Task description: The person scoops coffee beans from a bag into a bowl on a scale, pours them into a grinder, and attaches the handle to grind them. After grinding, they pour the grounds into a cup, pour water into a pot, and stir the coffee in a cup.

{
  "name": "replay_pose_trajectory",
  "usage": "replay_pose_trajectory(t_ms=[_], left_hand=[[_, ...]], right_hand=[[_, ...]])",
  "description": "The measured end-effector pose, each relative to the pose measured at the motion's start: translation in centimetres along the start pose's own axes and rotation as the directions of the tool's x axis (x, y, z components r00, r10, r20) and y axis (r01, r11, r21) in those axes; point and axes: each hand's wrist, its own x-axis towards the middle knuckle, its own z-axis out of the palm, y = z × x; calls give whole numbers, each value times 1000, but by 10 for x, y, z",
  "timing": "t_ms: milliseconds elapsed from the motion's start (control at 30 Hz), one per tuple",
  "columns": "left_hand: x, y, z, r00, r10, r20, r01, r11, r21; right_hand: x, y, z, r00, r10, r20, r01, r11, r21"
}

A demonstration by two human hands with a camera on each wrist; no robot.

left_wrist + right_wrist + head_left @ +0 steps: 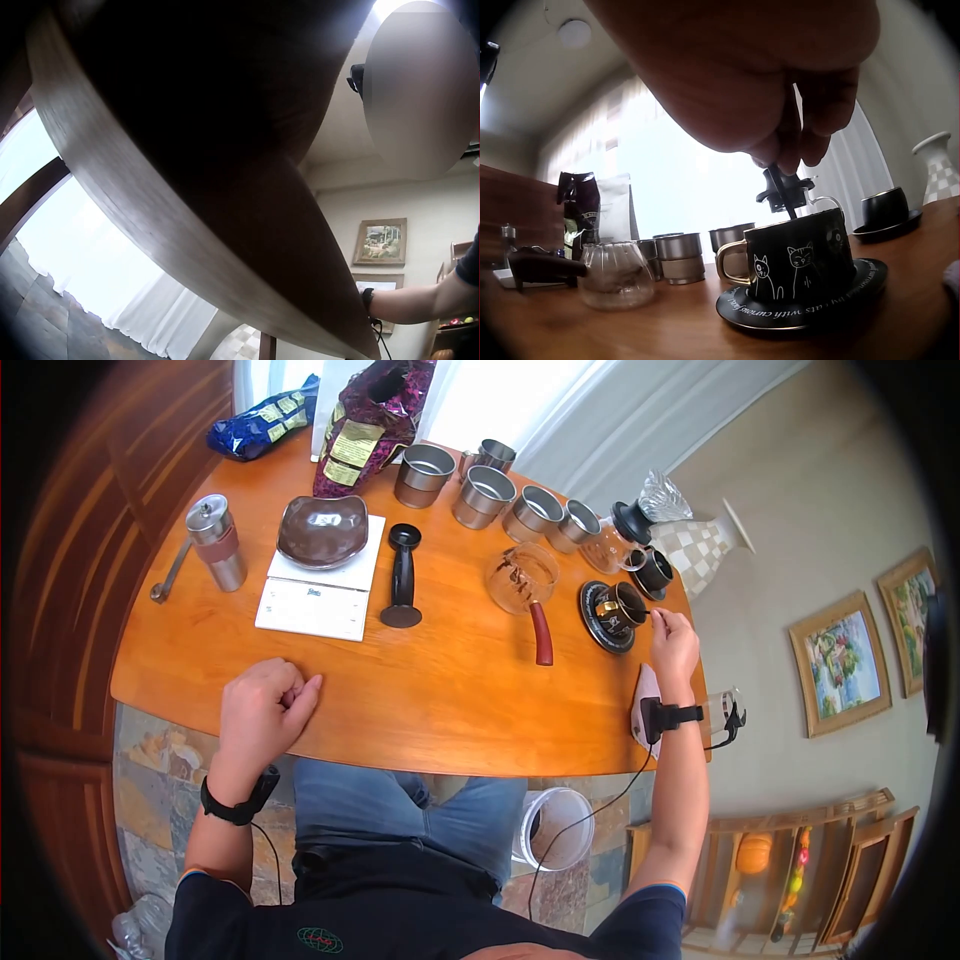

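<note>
My right hand (674,645) is at the table's right side, above a black cup (799,262) with a gold handle and white cat drawings. Thumb and fingers pinch a thin dark stick-like handle (781,193) that slants down into the cup; its lower end is hidden inside. Under the cup lies a black saucer (742,311) with white lettering. Near the front left edge, my left hand (265,705) rests on the table, fingers loosely curled, holding nothing. The left wrist view shows mostly the table's dark underside.
Left of the cup stands a glass pot (510,585) with a red-brown handle. Beyond are several metal cups (425,475) and another black cup (655,572). A brown dish (322,532) sits on a white scale (310,608), between a grinder (217,550) and a black scoop (403,575).
</note>
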Motion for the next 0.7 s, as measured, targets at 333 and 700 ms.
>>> replay_pose_trajectory(t_ms=[333, 700], left_hand=[[-2, -1, -1, 1000, -6, -14, 6, 1000, -1], [-2, 1, 0, 1000, -14, -3, 14, 1000, 21]], right_hand=[[8, -4, 3, 999, 31, 16, -31, 999, -8], [-2, -13, -16, 996, 49, 74, -53, 997, 58]])
